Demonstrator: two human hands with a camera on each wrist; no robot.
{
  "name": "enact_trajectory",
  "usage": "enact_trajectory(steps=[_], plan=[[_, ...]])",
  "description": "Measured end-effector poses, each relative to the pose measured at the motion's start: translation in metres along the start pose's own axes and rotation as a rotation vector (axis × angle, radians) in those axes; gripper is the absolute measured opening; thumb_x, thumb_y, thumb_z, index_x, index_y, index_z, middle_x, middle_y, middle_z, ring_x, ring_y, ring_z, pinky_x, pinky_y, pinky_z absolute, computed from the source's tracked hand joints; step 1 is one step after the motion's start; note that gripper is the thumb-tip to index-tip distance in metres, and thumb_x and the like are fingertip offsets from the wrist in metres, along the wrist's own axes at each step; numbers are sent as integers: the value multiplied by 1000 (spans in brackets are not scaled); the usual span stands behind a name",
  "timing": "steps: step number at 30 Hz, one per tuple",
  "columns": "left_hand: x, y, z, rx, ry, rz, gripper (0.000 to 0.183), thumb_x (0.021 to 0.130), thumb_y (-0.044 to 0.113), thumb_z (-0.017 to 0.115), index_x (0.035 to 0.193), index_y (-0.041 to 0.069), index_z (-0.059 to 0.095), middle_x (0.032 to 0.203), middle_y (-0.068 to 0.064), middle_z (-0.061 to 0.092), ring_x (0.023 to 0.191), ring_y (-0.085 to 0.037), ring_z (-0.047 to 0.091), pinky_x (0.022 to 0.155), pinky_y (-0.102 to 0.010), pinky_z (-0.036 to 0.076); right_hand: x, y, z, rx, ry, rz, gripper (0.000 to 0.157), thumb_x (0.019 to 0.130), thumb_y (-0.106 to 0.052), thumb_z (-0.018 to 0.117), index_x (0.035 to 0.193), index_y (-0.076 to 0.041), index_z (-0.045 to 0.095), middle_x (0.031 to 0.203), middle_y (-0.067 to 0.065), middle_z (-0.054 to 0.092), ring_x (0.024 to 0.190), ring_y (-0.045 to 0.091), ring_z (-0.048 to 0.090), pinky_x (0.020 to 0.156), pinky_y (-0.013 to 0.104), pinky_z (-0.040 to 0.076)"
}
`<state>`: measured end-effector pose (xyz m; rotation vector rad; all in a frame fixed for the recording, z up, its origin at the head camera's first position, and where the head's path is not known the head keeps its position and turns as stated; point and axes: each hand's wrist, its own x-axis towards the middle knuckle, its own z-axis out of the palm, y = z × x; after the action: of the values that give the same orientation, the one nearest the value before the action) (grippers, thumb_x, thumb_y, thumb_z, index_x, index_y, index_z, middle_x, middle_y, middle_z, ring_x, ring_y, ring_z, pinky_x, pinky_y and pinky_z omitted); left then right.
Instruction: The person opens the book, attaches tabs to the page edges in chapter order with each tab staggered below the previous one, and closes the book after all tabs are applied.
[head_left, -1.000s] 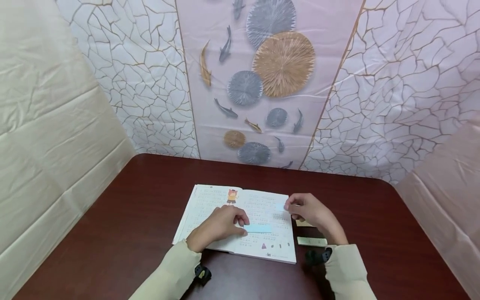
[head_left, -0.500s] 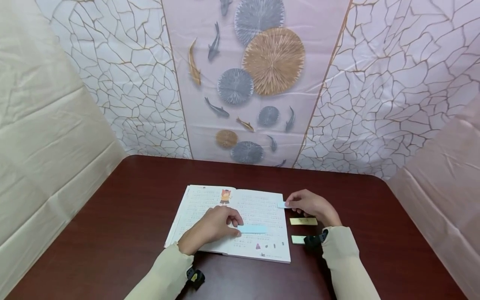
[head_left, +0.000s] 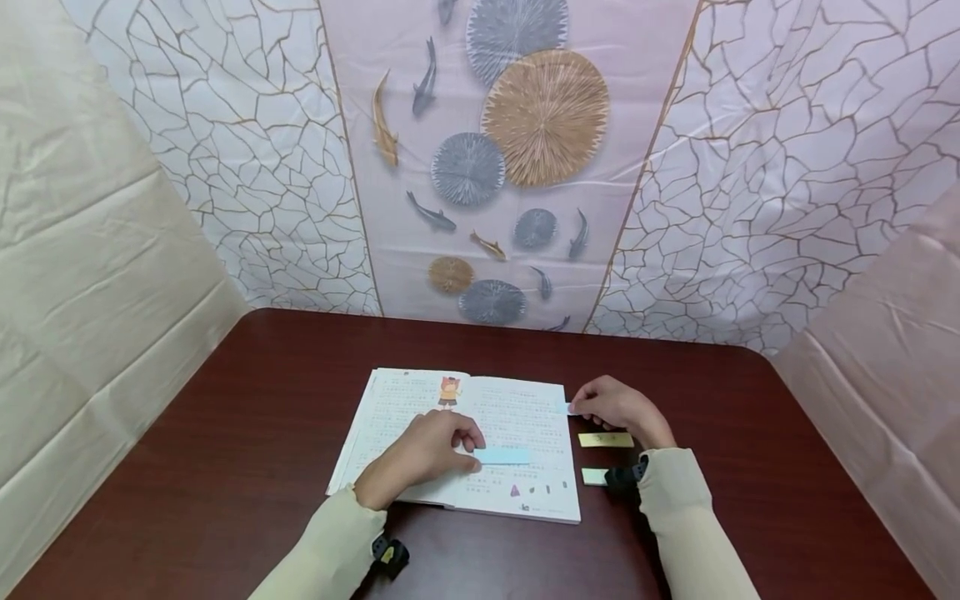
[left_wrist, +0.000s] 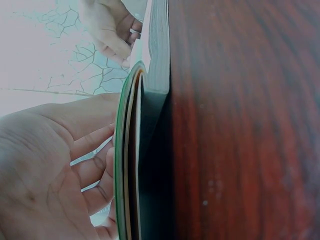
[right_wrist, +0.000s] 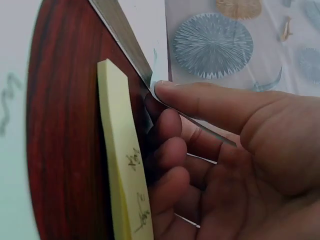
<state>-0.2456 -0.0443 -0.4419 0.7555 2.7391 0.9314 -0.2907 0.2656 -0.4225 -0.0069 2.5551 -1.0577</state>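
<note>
An open book with printed text lies on the table. My left hand is over its pages and pinches the left end of a light blue sticky note pad between thumb and fingers. At the right page's outer edge, my right hand pinches a small pale blue sticky note that sticks out past the paper. The right wrist view shows the thumb pressed on this note at the book's corner, the other fingers curled below. In the left wrist view the raised page edges cover the left fingertips.
A yellow sticky note pad with handwriting lies right of the book, beneath the right hand. Nearer me is a pale green pad, partly hidden by the right wrist's camera. Patterned cloth hangs behind the dark red wooden table.
My right hand has shifted outward with the small note, from over the page to its outer edge. The yellow pad shows more fully. The left hand keeps its place on the book.
</note>
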Motion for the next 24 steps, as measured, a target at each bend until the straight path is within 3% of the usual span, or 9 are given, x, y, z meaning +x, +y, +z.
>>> enact_trajectory(steps=[6, 14, 24], plan=[[0, -1, -1, -8, -3, 1, 16, 77, 25, 86, 85, 26, 72, 74, 17, 60, 69, -3, 52, 79, -34, 37, -1, -4, 3, -35, 12, 8, 20, 98, -23, 64, 91, -5, 68, 75, 6, 55, 60, 17, 46, 56, 29, 40], [0, -4, 1, -8, -6, -11, 17, 76, 26, 86, 85, 27, 72, 74, 19, 60, 69, -4, 51, 78, -35, 37, 0, -7, 11, -62, 81, 5, 30, 95, -24, 68, 72, -6, 63, 65, 4, 53, 57, 17, 45, 55, 31, 41], [1, -3, 0, -11, -7, -5, 16, 76, 26, 86, 84, 27, 72, 74, 19, 60, 69, -5, 50, 76, -33, 37, 1, -6, 11, -53, 79, 22, 34, 94, -27, 69, 68, -7, 62, 66, 4, 55, 60, 18, 46, 55, 31, 40]])
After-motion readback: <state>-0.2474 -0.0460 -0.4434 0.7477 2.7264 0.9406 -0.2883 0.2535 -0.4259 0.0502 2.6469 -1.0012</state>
